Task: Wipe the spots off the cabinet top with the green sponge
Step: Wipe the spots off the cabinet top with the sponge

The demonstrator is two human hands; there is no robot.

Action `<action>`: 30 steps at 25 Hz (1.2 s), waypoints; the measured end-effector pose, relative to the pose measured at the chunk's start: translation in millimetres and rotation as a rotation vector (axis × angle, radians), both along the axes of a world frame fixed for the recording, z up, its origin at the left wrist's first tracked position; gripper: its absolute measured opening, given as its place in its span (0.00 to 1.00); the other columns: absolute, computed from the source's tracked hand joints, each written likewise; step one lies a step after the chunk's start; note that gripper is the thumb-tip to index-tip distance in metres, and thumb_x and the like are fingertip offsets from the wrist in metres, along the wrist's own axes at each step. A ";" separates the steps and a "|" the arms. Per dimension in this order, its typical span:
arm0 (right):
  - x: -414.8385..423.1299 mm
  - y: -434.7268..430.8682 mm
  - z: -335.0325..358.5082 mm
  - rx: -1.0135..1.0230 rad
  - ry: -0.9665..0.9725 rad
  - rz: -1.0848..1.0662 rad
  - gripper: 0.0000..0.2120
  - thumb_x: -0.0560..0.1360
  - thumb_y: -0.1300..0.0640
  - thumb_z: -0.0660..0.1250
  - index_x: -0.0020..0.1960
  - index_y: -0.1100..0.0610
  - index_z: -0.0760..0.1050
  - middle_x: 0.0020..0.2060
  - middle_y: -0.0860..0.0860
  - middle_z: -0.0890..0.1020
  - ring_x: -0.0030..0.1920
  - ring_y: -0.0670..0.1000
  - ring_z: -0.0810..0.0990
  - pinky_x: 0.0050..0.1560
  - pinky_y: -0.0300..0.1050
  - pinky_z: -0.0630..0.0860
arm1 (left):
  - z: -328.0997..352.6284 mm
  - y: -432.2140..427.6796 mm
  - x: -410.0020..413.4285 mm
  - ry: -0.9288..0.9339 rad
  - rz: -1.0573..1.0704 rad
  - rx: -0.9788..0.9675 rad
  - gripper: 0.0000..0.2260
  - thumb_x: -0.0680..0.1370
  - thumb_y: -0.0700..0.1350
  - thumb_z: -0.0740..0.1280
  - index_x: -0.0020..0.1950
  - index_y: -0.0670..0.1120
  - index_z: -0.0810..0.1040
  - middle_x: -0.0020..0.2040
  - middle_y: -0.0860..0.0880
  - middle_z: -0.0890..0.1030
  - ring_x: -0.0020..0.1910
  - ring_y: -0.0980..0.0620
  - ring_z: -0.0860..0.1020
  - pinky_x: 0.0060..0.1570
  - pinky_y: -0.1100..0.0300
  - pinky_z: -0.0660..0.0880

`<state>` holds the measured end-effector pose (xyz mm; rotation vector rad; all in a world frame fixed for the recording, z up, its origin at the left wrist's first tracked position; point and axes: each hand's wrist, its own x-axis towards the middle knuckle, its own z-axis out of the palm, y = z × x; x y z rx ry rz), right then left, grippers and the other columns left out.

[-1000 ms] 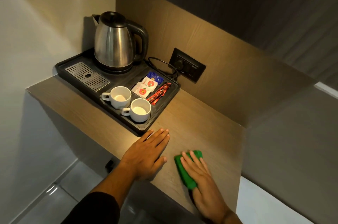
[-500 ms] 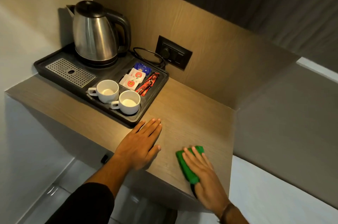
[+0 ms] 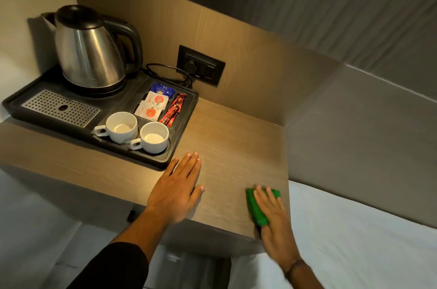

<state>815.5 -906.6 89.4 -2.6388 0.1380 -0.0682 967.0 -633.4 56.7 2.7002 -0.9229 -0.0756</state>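
Note:
The wooden cabinet top [image 3: 231, 147] runs from the left wall to a grey side panel. My right hand [image 3: 274, 220] presses flat on the green sponge [image 3: 254, 208] at the near right corner of the top, by the front edge. Most of the sponge lies under my fingers. My left hand [image 3: 176, 187] rests flat on the wood with fingers together, palm down, just in front of the black tray [image 3: 186, 130]. No spots are clear to see on the wood.
The black tray fills the left half of the top, holding a steel kettle [image 3: 91, 52], two white cups [image 3: 121, 127] [image 3: 153, 137], sachets [image 3: 153, 105] and a drip grate [image 3: 61, 108]. A wall socket [image 3: 201, 67] with the kettle cord sits behind. White bedding [image 3: 354, 241] lies right.
My right hand has slid the sponge to the right, toward the near right corner. My left hand stays flat in front of the tray. The camera view has shifted.

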 end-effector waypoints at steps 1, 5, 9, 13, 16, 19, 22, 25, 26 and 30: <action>21.1 0.6 4.4 -0.006 -0.018 -0.058 0.40 0.68 0.67 0.57 0.79 0.49 0.59 0.80 0.47 0.60 0.81 0.51 0.52 0.80 0.63 0.49 | 0.5 -0.3 0.5 0.000 -0.004 -0.002 0.32 0.86 0.60 0.49 0.85 0.44 0.48 0.86 0.45 0.50 0.84 0.47 0.46 0.82 0.44 0.50; 105.3 22.3 11.7 0.013 0.001 -0.138 0.37 0.71 0.73 0.59 0.78 0.55 0.62 0.79 0.53 0.64 0.81 0.55 0.54 0.81 0.60 0.47 | 3.4 0.8 0.0 0.013 -0.016 0.020 0.32 0.86 0.59 0.51 0.84 0.43 0.48 0.86 0.44 0.50 0.84 0.46 0.46 0.82 0.43 0.49; 97.8 36.6 14.8 -0.028 -0.018 -0.157 0.36 0.74 0.73 0.59 0.79 0.54 0.59 0.80 0.52 0.62 0.81 0.56 0.52 0.81 0.59 0.48 | 26.0 4.5 -11.5 0.031 0.003 0.045 0.32 0.87 0.60 0.50 0.84 0.43 0.45 0.86 0.43 0.47 0.84 0.46 0.43 0.82 0.43 0.47; 41.3 70.4 26.4 -0.154 -0.093 0.033 0.40 0.73 0.71 0.63 0.80 0.52 0.54 0.81 0.51 0.58 0.81 0.56 0.48 0.81 0.59 0.47 | 41.1 35.7 -74.1 -0.032 0.095 0.059 0.34 0.86 0.62 0.52 0.84 0.42 0.48 0.86 0.42 0.50 0.84 0.45 0.46 0.82 0.41 0.50; -8.2 116.4 29.7 -0.181 -0.140 0.191 0.43 0.71 0.70 0.67 0.81 0.52 0.53 0.81 0.50 0.57 0.81 0.56 0.47 0.80 0.57 0.45 | 34.3 84.2 -146.0 -0.034 0.281 0.049 0.34 0.85 0.61 0.53 0.84 0.42 0.51 0.85 0.41 0.53 0.84 0.43 0.49 0.82 0.40 0.51; -55.0 168.9 19.1 -0.180 -0.161 0.333 0.44 0.70 0.71 0.67 0.80 0.52 0.55 0.81 0.49 0.56 0.81 0.55 0.47 0.80 0.56 0.44 | 21.0 131.9 -228.9 -0.023 0.461 0.073 0.35 0.84 0.62 0.50 0.84 0.42 0.53 0.85 0.41 0.54 0.84 0.42 0.51 0.81 0.40 0.53; -112.4 238.1 1.8 -0.136 -0.142 0.557 0.42 0.70 0.70 0.66 0.80 0.53 0.57 0.81 0.49 0.57 0.81 0.55 0.47 0.81 0.57 0.46 | 3.4 183.9 -331.2 0.008 0.650 0.061 0.35 0.83 0.63 0.49 0.84 0.41 0.55 0.85 0.41 0.56 0.83 0.41 0.53 0.81 0.40 0.54; -180.6 316.2 -22.6 -0.100 -0.093 0.745 0.40 0.71 0.70 0.65 0.80 0.55 0.57 0.80 0.51 0.59 0.81 0.56 0.48 0.81 0.58 0.48 | -15.5 239.0 -440.3 0.090 0.828 0.090 0.35 0.84 0.63 0.50 0.84 0.42 0.53 0.85 0.41 0.54 0.84 0.41 0.52 0.81 0.40 0.51; -202.0 340.7 -29.1 -0.088 -0.081 0.791 0.40 0.71 0.70 0.65 0.80 0.55 0.57 0.80 0.51 0.60 0.81 0.56 0.48 0.81 0.59 0.48 | -20.1 256.7 -473.1 0.092 0.889 0.104 0.35 0.84 0.63 0.51 0.84 0.42 0.52 0.85 0.41 0.53 0.84 0.41 0.52 0.81 0.40 0.51; -294.6 448.4 -40.1 -0.055 -0.042 1.010 0.38 0.74 0.69 0.64 0.80 0.55 0.55 0.81 0.51 0.59 0.82 0.56 0.49 0.81 0.57 0.48 | -24.3 331.6 -604.6 0.140 1.180 0.127 0.35 0.85 0.63 0.53 0.84 0.43 0.51 0.85 0.42 0.52 0.84 0.42 0.51 0.82 0.41 0.51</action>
